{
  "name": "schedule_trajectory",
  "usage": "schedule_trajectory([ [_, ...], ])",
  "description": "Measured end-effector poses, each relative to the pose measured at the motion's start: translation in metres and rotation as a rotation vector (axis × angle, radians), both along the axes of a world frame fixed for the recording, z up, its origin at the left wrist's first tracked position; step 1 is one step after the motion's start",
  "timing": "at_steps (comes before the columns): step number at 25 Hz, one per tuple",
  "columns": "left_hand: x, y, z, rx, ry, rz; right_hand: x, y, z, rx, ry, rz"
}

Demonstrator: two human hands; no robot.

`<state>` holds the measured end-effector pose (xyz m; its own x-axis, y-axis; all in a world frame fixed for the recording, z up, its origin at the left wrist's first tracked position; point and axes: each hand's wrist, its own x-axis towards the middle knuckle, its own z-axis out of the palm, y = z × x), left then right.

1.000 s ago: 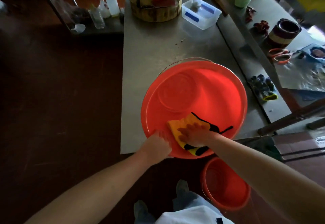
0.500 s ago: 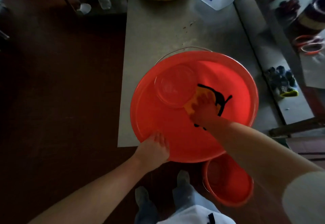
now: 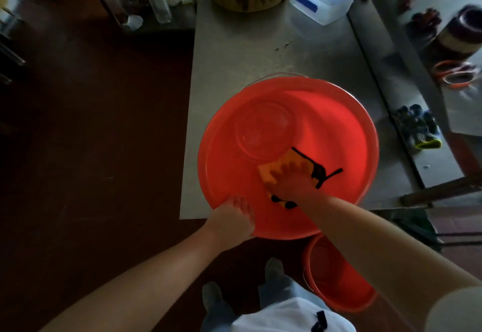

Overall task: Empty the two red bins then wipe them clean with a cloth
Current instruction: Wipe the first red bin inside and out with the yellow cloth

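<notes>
head view — left hand (image 3: 230, 220) grips the smooth round red bin (image 3: 339, 128) at its rim; right hand (image 3: 293, 181), fingers flat, presses orange cloth (image 3: 268, 173) inside.

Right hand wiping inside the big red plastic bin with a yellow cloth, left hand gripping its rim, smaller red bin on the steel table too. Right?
No. Head view: the smaller red bin is on the floor by the person's feet, not on the steel table. Rest holds: left hand grips the big red bin.
</notes>
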<state>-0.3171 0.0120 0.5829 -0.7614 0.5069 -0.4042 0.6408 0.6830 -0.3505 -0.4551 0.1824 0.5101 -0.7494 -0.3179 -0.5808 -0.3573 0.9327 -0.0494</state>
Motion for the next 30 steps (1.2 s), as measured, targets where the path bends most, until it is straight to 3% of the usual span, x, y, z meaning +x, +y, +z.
schedule_trajectory([
  [3, 0.002, 0.0, 0.002, 0.037, 0.01, 0.011, -0.012, 0.038, 0.009, 0.16, 0.14, 0.127],
  [6, 0.0, -0.001, 0.006, 0.035, -0.032, -0.013, 0.012, 0.037, 0.012, 0.154, 0.171, 0.078],
  [10, -0.003, -0.006, 0.004, 0.034, -0.085, -0.119, 0.059, -0.001, 0.014, 0.062, -0.102, -0.086],
  [12, -0.002, -0.009, 0.002, 0.04, -0.082, -0.133, 0.066, 0.002, 0.019, 0.05, -0.153, -0.056],
  [17, 0.004, -0.008, 0.002, 0.102, -0.047, -0.105, 0.06, 0.05, 0.044, 0.305, 0.105, 0.04],
  [20, 0.004, -0.007, 0.006, 0.143, -0.038, -0.079, 0.068, 0.047, 0.051, 0.363, 0.119, -0.019],
  [26, 0.007, -0.014, 0.008, 0.116, -0.06, -0.134, 0.111, -0.018, 0.041, 0.033, -0.136, -0.216],
  [30, 0.009, -0.022, 0.005, 0.114, -0.061, -0.129, 0.113, 0.004, 0.05, 0.079, -0.045, -0.096],
])
